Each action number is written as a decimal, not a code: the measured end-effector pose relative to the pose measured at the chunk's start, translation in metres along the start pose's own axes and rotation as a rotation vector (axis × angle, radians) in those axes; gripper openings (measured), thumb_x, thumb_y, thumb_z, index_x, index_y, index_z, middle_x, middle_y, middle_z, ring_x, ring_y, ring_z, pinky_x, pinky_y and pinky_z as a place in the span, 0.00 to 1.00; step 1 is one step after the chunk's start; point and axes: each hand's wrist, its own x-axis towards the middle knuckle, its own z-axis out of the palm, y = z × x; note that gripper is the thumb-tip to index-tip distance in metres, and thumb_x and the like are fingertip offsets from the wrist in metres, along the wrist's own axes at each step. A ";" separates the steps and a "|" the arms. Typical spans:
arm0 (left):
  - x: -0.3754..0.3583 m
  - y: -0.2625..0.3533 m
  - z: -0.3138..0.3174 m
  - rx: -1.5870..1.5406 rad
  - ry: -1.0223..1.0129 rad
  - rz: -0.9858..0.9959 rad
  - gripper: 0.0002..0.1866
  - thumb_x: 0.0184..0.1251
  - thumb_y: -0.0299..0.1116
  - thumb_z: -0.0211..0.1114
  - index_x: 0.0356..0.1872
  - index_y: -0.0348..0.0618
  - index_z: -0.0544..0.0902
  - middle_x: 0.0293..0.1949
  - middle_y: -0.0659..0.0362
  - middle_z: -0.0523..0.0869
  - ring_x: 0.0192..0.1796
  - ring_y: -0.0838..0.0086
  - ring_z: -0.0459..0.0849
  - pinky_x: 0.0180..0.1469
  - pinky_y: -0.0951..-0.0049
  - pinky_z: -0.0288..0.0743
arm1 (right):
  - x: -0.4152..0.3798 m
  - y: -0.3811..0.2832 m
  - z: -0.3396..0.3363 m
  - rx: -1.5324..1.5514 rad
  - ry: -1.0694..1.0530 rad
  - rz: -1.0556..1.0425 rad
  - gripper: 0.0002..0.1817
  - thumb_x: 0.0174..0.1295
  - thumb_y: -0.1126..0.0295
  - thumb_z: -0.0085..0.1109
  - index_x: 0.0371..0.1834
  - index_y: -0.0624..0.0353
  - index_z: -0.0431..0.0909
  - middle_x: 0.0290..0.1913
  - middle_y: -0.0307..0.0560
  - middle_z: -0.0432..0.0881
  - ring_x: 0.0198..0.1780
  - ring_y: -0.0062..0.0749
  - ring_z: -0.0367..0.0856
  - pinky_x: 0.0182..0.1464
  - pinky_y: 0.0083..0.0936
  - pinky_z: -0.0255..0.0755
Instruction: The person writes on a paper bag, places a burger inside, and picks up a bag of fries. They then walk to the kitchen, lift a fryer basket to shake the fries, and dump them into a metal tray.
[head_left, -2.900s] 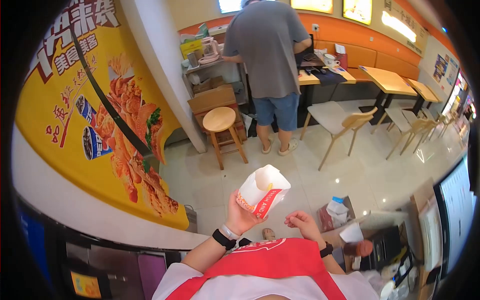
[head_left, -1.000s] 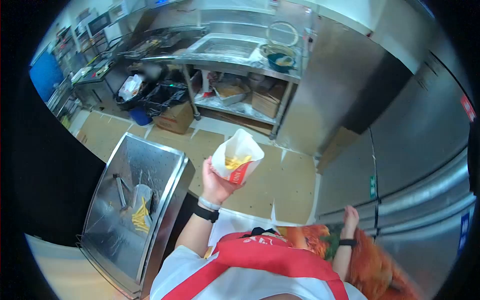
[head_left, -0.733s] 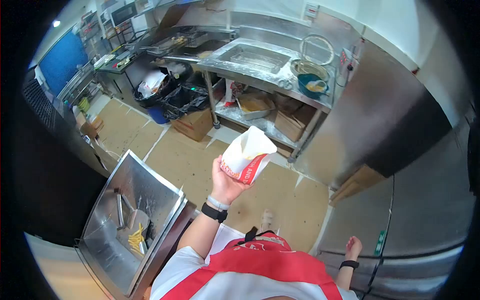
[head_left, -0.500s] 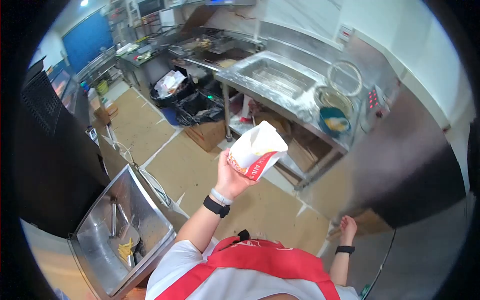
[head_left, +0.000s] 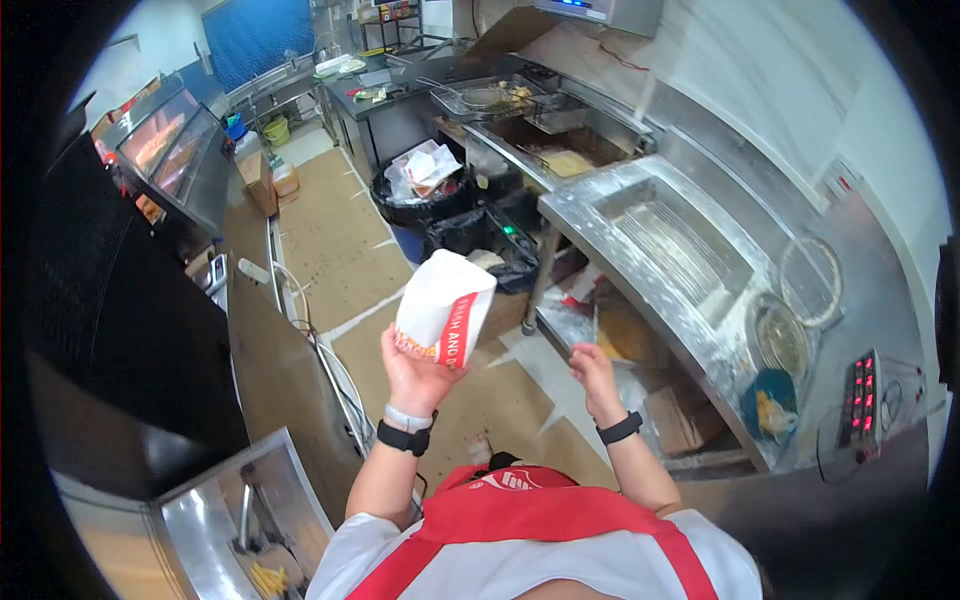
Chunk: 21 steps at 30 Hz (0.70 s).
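My left hand (head_left: pixel 412 378) is closed around the bottom of a white paper food bag (head_left: pixel 440 305) with a red printed stripe. The bag stands upright in front of my chest, and what it holds, if anything, does not show. To the right of it, in mid-air, my right hand (head_left: pixel 595 378) has its fingers loosely curled in, with nothing seen in them. This hand is apart from the bag and nearest the steel worktable's front edge. At lower left, a steel bin (head_left: pixel 300 490) contains a few fries (head_left: pixel 268 578) and a metal scoop (head_left: pixel 247 515).
On the right stands a floury steel worktable (head_left: pixel 610 215) with a sunken tray, a sieve and a teal bowl (head_left: pixel 770 405). A controller with red lights (head_left: pixel 862 400) is beside it. Fryers (head_left: pixel 560 150) and a black-lined trash bin (head_left: pixel 425 200) are ahead. Cardboard (head_left: pixel 325 250) covers the floor.
My view has turned left, toward the aisle. My right hand has come up and forward from low at my side. The paper bag stays in my left hand, now more upright.
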 end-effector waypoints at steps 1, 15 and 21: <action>0.013 0.019 -0.004 -0.025 0.001 0.039 0.27 0.50 0.56 0.42 0.51 0.55 0.66 0.50 0.60 0.70 0.51 0.67 0.67 0.48 0.55 0.56 | 0.020 0.007 0.013 -0.048 -0.079 0.079 0.09 0.53 0.67 0.49 0.38 0.53 0.70 0.34 0.33 0.70 0.36 0.19 0.67 0.38 0.19 0.62; 0.217 0.195 -0.015 0.014 0.217 0.262 0.28 0.48 0.57 0.42 0.50 0.57 0.66 0.49 0.62 0.70 0.49 0.67 0.68 0.44 0.57 0.60 | 0.328 -0.044 0.151 0.148 -0.014 0.123 0.11 0.53 0.70 0.48 0.41 0.56 0.67 0.33 0.37 0.72 0.34 0.22 0.70 0.37 0.20 0.66; 0.332 0.270 0.020 0.077 0.129 0.283 0.26 0.49 0.56 0.42 0.49 0.58 0.67 0.49 0.63 0.70 0.48 0.70 0.68 0.42 0.58 0.61 | 0.504 -0.126 0.233 0.655 -0.203 0.257 0.07 0.52 0.67 0.49 0.32 0.57 0.70 0.34 0.44 0.75 0.36 0.34 0.72 0.41 0.29 0.68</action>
